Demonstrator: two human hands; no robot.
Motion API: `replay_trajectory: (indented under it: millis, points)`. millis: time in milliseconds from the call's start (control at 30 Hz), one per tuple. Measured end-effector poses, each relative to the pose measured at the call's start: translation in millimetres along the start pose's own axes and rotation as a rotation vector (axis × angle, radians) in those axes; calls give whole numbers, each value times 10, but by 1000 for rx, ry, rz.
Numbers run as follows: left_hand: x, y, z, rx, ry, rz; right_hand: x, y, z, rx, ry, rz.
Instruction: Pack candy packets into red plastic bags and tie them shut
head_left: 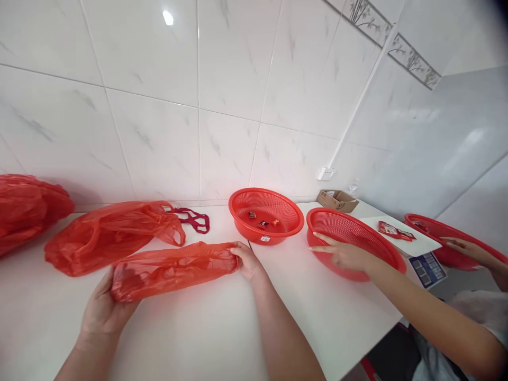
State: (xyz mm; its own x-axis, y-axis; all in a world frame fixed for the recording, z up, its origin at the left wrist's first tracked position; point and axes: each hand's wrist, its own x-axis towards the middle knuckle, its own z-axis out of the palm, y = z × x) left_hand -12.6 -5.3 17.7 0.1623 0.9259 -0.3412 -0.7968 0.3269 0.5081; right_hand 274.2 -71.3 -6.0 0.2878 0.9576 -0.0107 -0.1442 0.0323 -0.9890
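A red plastic bag [174,271] is stretched sideways between my two hands, low over the white table. My left hand [103,307] grips its bunched left end, where something darker shows dimly through the film. At the right end, the fingers of my right hand [246,260] are closed on the gathered plastic. Behind it lies another red plastic bag [99,233], puffed out, with its handles toward the right. Dark red straps [194,219] rest beside those handles. What the bags contain cannot be made out.
A red basket [266,236] with several small wrapped pieces stands by the wall. A co-worker's hand [345,254] points over a second red basket [357,217]; their other hand is at a third basket [476,238]. A cardboard box [337,201] and red packets [396,231] sit farther right.
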Motion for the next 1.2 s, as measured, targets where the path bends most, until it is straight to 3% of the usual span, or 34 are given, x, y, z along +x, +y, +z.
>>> replay_trajectory:
  millis: [167, 300, 400, 533, 733, 933, 1200]
  points:
    - [163, 0, -131, -46, -8, 135, -179, -266, 37, -283, 311, -287]
    - [242, 16, -196, -57, 5, 131, -177, -466, -253, -969, 594, -636]
    - [253, -10, -203, -69, -20, 123, -161, -478, -491, -1395, 488, -562]
    - [235, -57, -198, -58, -53, 112, -356, -370, -588, -1583, 323, -509]
    - [176, -85, -158, -12, -43, 69, -1031, -262, -523, -1661, 326, -578]
    - [169, -82, -104, 25, -45, 76, -1655, -218, -536, -1667, 236, -510]
    - [181, -90, -113, 10, -70, 87, -1929, -236, -477, -1600, 122, -364]
